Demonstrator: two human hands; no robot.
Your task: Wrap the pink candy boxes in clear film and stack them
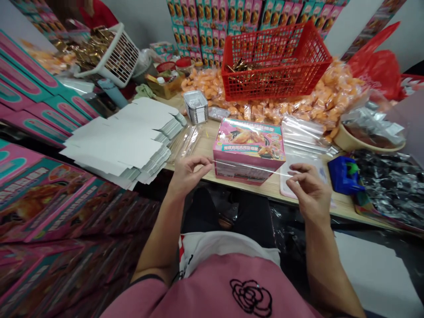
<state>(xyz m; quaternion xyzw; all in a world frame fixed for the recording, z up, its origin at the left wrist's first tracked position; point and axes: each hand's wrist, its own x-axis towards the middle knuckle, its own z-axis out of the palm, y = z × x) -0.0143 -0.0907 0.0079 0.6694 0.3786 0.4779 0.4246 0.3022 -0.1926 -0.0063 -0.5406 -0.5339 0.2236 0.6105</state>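
Note:
A strip of clear tape (247, 167) is stretched between my two hands, across the near side of a pink and teal printed box (250, 140). The box stands closed on the table with a food picture on top. My left hand (189, 173) pinches one end of the tape beside the box's left front edge. At the other end, my right hand (309, 191) holds the tape between thumb and finger, right of the box. Whether the tape touches the box I cannot tell. A blue tape dispenser (342, 176) sits to the right of my right hand.
Flat white cartons (122, 137) are stacked on the left, near foil trays (196, 106). Behind the box stands a red basket (265, 84) among orange wrapped packets (334, 99). Black packets (391, 190) lie at right. Finished-looking printed boxes (43, 190) are piled at lower left.

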